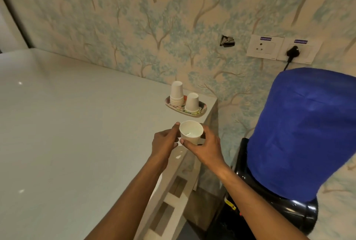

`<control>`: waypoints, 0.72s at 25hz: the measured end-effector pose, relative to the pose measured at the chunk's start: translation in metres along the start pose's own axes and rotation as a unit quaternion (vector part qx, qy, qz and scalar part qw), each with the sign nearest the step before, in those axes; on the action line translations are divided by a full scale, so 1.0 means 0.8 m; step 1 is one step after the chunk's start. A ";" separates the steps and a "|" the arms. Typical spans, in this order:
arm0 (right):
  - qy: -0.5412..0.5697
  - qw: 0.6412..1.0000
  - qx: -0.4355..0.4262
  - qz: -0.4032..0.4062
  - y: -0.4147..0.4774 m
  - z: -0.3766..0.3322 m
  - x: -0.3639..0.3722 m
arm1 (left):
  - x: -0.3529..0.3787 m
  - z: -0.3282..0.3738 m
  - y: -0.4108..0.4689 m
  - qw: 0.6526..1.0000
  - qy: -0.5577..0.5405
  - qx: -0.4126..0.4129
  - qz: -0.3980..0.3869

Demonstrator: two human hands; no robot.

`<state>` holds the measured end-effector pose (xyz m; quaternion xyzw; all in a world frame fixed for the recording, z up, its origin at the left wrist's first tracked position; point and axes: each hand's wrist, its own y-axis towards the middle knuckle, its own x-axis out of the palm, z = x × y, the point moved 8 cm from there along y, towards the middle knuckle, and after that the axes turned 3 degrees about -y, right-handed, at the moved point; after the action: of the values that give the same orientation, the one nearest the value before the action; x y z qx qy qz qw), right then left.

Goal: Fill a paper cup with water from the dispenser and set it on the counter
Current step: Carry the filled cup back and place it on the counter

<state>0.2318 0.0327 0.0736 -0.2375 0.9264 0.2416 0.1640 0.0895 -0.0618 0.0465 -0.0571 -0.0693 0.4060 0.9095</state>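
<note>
- Your left hand (165,139) and right hand (204,145) both grip the paper cup (191,132), upright, fingers wrapped on its two sides
- You hold the cup above the right edge of the pale surface (67,124)
- The dispenser (300,133) with its blue-covered bottle stands to your right
- Farther back, a tray (202,109) on the surface carries two stacks of upside-down cups (176,93)

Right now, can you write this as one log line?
left hand: on paper cup | right hand: on cup | cup: upright, near counter edge | dispenser: right
</note>
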 end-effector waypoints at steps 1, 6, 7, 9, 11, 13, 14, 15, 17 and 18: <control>0.008 1.000 0.001 -0.012 0.004 -0.006 0.018 | -0.019 0.005 0.003 1.000 -0.006 0.005 0.013; 0.043 0.997 -0.005 -0.065 0.013 -0.038 0.105 | -0.109 0.012 0.016 0.997 -0.040 0.017 0.066; 0.049 0.996 -0.006 -0.075 0.013 -0.045 0.123 | -0.127 0.011 0.018 0.996 -0.051 0.015 0.077; 0.065 0.994 -0.003 -0.091 0.013 -0.056 0.153 | -0.157 0.009 0.022 0.992 -0.073 0.011 0.098; 0.078 0.991 0.004 -0.112 0.011 -0.064 0.180 | -0.182 0.005 0.025 0.989 -0.084 0.012 0.119; 0.085 0.988 0.008 -0.130 0.010 -0.070 0.200 | -0.202 -0.001 0.030 0.987 -0.087 0.011 0.135; 0.087 0.987 0.013 -0.137 0.010 -0.073 0.209 | -0.211 -0.004 0.032 0.986 -0.087 0.010 0.143; 0.089 0.985 0.019 -0.143 0.010 -0.074 0.217 | -0.219 -0.007 0.034 0.985 -0.088 0.008 0.151; 0.089 0.984 0.029 -0.150 0.010 -0.076 0.228 | -0.231 -0.013 0.039 0.982 -0.092 0.004 0.163; 0.085 0.984 0.033 -0.151 0.010 -0.076 0.232 | -0.235 -0.016 0.041 0.982 -0.093 0.000 0.166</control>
<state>0.0614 -0.0602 0.0490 -0.3889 0.8979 0.1627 0.1266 -0.0566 -0.1811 0.0133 -0.0295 -0.1432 0.5549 0.8190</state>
